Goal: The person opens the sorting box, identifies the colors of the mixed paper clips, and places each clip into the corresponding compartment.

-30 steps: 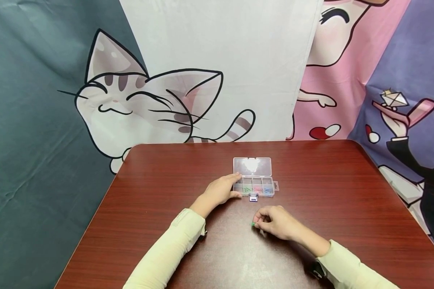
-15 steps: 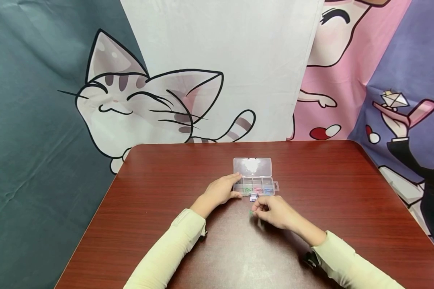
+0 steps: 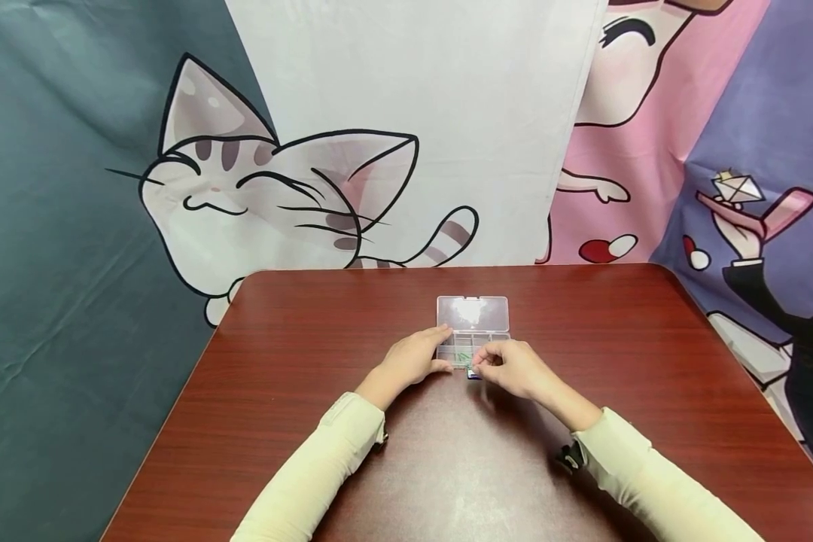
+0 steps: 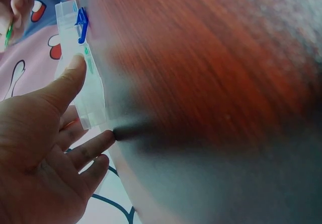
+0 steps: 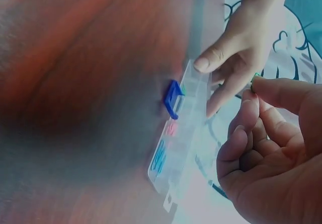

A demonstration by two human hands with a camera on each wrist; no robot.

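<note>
A clear plastic compartment box (image 3: 447,352) stands on the table with its lid (image 3: 473,312) laid back. My left hand (image 3: 412,355) holds the box's left end, thumb at the front and fingers toward the back. Over the front of the box, my right hand (image 3: 515,369) pinches a small green paper clip (image 5: 255,77) between thumb and fingertips. More green clips (image 3: 464,357) lie in one front compartment. In the right wrist view, pink clips (image 5: 171,128) and blue clips (image 5: 159,157) lie in separate compartments. A blue latch (image 5: 172,99) sticks out from the box's front.
The brown wooden table (image 3: 325,316) reaches back to a cloth backdrop (image 3: 501,98) with cartoon animals. A hanging tab (image 5: 168,202) projects from the right end of the box. Both sleeves (image 3: 312,467) are pale, with a dark device at each wrist.
My right hand has moved away from me, up from the table to above the front of the box, carrying the green paper clip. The left hand and the box have stayed put.
</note>
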